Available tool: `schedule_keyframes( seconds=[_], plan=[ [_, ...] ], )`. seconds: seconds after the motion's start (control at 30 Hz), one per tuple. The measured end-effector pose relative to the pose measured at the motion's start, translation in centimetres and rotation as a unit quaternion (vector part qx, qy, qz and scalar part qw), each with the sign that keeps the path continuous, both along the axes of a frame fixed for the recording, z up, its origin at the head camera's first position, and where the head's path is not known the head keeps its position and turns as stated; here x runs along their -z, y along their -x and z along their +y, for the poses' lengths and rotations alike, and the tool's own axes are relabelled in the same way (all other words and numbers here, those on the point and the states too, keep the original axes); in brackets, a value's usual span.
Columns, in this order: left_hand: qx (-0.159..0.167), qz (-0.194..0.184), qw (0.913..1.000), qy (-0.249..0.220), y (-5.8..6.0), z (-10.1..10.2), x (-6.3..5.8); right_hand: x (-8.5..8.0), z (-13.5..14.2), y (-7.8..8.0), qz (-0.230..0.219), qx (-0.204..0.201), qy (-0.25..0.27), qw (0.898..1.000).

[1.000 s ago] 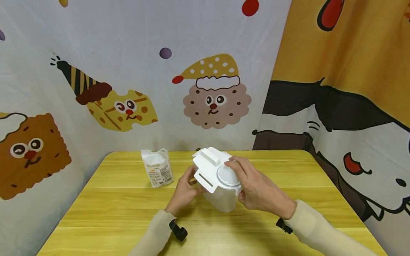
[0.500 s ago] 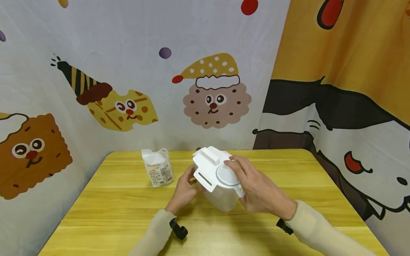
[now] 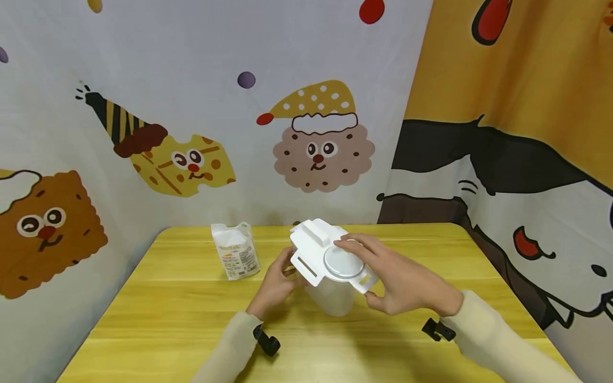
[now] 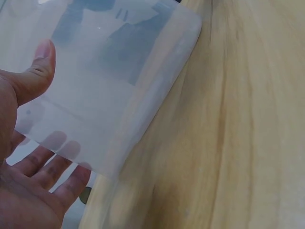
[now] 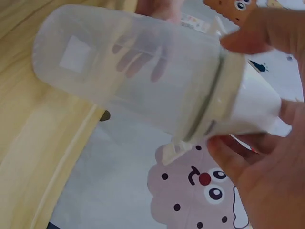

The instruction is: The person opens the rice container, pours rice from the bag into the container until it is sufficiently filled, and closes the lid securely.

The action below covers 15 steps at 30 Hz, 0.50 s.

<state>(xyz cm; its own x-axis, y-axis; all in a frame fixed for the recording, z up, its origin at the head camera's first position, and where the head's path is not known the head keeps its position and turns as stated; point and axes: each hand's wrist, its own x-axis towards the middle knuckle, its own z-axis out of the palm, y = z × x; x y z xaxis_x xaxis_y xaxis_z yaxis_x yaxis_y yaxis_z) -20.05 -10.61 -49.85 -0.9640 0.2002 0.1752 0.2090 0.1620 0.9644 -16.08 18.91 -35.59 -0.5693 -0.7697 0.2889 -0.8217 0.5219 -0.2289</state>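
While your left hand (image 3: pixel 276 287) curls loosely round the translucent container (image 3: pixel 333 300) on the worktop (image 3: pixel 182 319), likely steadying it, your right hand (image 3: pixel 404 276) pinches its white lid (image 3: pixel 313 254) between thumb and fingers.

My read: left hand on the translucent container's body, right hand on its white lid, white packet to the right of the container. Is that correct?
Not quite: the head view shows the white packet to the left of the translucent container. The rest stands: left hand on its body, right hand on its white lid.
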Motion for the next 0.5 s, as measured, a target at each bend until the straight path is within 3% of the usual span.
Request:
schedule_keyframes(
  seconds=[0.23, 0.5],
  plan=[
    [-0.003, 0.000, 1.0000, 0.002, 0.2, 0.0, 0.0, -1.2, 0.4, 0.5, -0.024, -0.038, 0.008, 0.999],
    [0.004, -0.010, 0.9999, 0.002, 0.3, -0.1, 0.3, -2.0, 0.3, 1.1, -0.048, -0.032, 0.010, 0.998]
  ],
)
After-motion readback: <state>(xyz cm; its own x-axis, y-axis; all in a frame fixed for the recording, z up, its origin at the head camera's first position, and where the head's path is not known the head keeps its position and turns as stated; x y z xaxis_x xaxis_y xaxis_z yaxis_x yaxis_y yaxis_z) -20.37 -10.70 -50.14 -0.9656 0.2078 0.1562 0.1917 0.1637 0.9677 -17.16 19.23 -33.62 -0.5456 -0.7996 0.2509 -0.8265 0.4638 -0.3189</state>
